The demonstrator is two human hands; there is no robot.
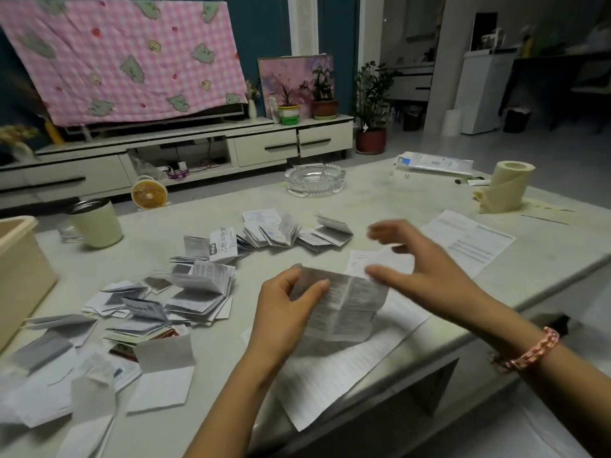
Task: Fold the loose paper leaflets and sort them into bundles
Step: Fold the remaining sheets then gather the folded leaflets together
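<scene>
Left hand (287,304) pinches the creased leaflet (347,309) above the near edge of the table (380,201); right hand (418,259), fingers spread and empty, hovers by its upper corner: square the edges before pressing the crease.

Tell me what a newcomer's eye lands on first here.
First, at centre, the left hand pinches a creased leaflet above the table, with the right hand open at its far edge. Next, the scatter of folded leaflets spread to their left. Behind, a pink checked cloth hangs at upper left.
</scene>
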